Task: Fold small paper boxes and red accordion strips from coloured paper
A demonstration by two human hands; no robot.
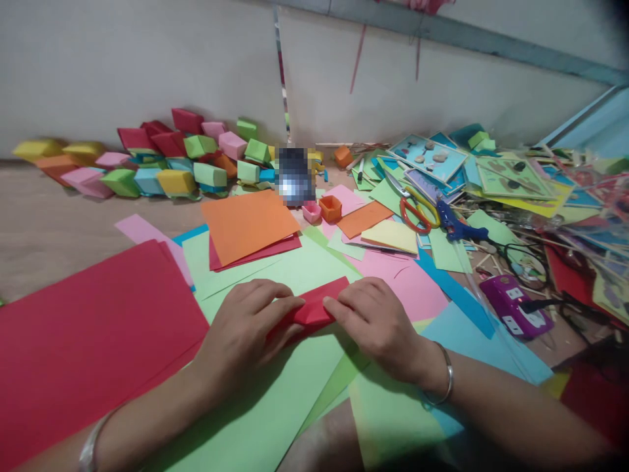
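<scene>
Both my hands hold a folded piece of red paper (319,303) low over light green sheets (255,393). My left hand (250,318) pinches its left end, thumb and fingers pressed on the fold. At the right end, my right hand (376,321) has its thumb on the paper's upper face and its other fingers curled behind the edge. The strip is tilted, its right end farther from me. Just beyond lie an orange sheet (248,223) and a red sheet under it. To the left spreads a large red sheet (98,334).
Several folded paper boxes (171,183) line the wall at left. Two tiny open boxes, pink (311,211) and orange (331,208), stand ahead. Scissors (417,213), a blue glue gun (459,223), a purple power strip (515,307) and cords clutter the right.
</scene>
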